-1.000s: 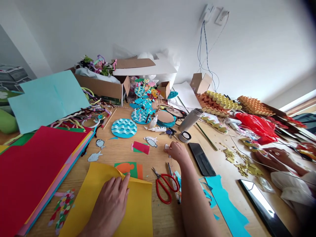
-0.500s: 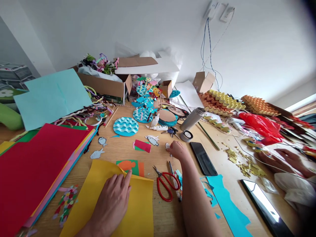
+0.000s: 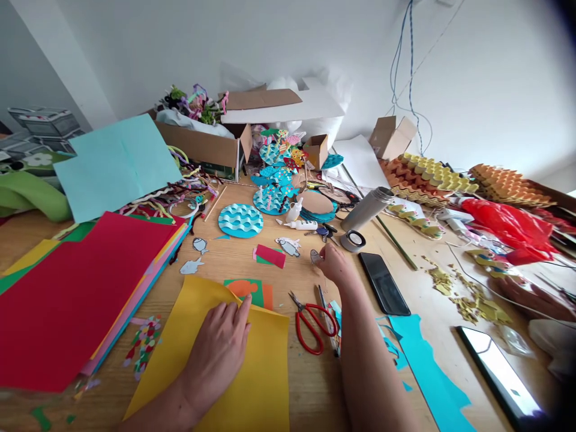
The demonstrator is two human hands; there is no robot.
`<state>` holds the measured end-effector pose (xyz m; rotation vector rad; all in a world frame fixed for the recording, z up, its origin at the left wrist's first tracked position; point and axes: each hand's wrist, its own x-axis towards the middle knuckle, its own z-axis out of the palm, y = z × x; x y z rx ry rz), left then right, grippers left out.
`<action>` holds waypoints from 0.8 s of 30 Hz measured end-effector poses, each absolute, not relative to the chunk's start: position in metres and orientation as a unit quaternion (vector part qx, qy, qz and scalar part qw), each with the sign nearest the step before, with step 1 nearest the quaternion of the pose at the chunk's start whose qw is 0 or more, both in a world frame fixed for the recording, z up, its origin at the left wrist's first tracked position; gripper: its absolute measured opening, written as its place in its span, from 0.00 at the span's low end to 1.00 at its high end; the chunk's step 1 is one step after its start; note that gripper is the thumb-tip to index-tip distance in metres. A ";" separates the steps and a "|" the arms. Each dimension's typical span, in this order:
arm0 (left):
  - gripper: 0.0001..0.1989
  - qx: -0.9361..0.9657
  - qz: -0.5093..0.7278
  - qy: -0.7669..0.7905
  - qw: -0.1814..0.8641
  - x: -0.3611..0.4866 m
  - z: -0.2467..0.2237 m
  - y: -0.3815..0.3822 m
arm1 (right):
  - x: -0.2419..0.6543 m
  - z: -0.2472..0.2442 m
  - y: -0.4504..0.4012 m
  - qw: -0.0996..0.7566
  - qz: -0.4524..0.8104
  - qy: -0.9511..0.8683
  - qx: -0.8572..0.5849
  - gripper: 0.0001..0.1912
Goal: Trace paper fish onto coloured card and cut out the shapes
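Note:
My left hand lies flat, fingers apart, on a yellow paper sheet at the near edge of the wooden table. My right hand reaches forward past the red-handled scissors and pinches a small grey paper cutout. A paper fish cutout and a red-and-green paper scrap lie just to its left. An orange shape on green paper pokes out from behind the yellow sheet.
A stack of coloured paper with red on top fills the left. A black phone, tape roll and steel flask sit right of my hand. Blue wave discs, cardboard boxes and egg trays stand behind. Another person's hand works at far right.
The view has shifted, so everything sits further right and the wall socket has left the frame. My right hand has lifted the small cutout slightly off the table. My left hand stays on the yellow sheet.

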<state>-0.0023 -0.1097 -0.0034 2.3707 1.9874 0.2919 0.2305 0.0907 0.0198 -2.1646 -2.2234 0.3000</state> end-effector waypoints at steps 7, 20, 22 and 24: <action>0.18 0.763 0.092 0.639 0.042 -0.004 0.001 -0.112 | 0.215 0.058 0.077 0.182 0.149 -0.752 -0.616 0.05; 0.18 0.724 0.157 0.664 0.096 -0.015 0.003 -0.105 | 0.152 0.103 0.031 0.384 0.292 -0.772 -0.414 0.11; 0.18 0.720 0.168 0.665 0.106 -0.017 0.001 -0.104 | 0.150 0.109 0.027 0.379 0.297 -0.776 -0.408 0.11; 0.17 0.717 0.172 0.666 0.115 -0.019 0.000 -0.103 | 0.152 0.113 0.022 0.385 0.315 -0.764 -0.410 0.11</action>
